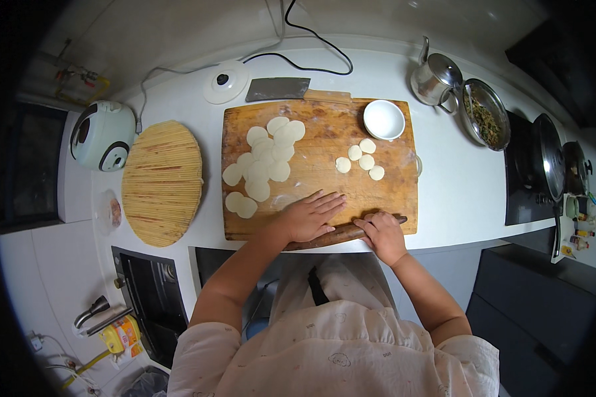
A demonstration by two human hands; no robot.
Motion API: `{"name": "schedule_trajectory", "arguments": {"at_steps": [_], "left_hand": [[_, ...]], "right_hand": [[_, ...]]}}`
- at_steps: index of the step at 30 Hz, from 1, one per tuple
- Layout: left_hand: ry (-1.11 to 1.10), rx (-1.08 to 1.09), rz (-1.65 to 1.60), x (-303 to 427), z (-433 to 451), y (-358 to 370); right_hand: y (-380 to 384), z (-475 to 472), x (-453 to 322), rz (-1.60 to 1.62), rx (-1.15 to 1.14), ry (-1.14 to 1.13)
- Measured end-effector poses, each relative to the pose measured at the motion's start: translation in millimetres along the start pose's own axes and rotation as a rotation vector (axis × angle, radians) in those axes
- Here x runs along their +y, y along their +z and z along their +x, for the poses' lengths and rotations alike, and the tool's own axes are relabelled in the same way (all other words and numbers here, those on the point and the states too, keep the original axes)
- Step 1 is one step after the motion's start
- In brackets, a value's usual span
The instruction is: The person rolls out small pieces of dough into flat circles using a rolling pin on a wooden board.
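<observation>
My left hand (pixel 312 217) lies palm down with its fingers spread on the wooden board (pixel 318 111), beside a dark wooden rolling pin (pixel 341 234); whether a dough piece lies under the palm is hidden. My right hand (pixel 383 233) is closed around the right part of the pin, near the board's front edge. Overlapping thin dough rounds (pixel 258 171) cover the left side of the board. Several small dough discs (pixel 366 162) sit at the right, below a white bowl (pixel 384 119).
A cleaver (pixel 279 89) lies along the board's back edge. Left are a round straw mat (pixel 162 183), a white lid (pixel 226 83) and a rice cooker (pixel 104 136). Right stand a metal kettle (pixel 435 79), a bowl of chopped filling (pixel 485 116) and a pan (pixel 548 156) on the stove.
</observation>
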State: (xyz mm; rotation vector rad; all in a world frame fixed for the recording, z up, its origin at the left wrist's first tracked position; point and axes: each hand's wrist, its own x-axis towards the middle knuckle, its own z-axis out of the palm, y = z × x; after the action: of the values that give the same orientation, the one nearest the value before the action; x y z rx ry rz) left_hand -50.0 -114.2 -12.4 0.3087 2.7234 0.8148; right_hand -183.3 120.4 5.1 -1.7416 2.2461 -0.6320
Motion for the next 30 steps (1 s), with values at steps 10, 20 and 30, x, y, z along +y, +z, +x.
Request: {"name": "schedule_trajectory", "arguments": {"at_steps": [10,20,30], "left_hand": [[-0.36,0.437,0.113,31.2,-49.5,23.1],[-0.428,0.543,0.253,-12.7,6.6,-3.0],[-0.537,0.535,0.099,9.3,-30.2,21.3]], "right_hand": [[2.3,22.5,2.9,-0.032,0.019,0.107],[7.5,72.3,11.4,-0.172,0.165,0.268],[4.8,72.5,-3.6,-0.174,0.034,0.107]]}}
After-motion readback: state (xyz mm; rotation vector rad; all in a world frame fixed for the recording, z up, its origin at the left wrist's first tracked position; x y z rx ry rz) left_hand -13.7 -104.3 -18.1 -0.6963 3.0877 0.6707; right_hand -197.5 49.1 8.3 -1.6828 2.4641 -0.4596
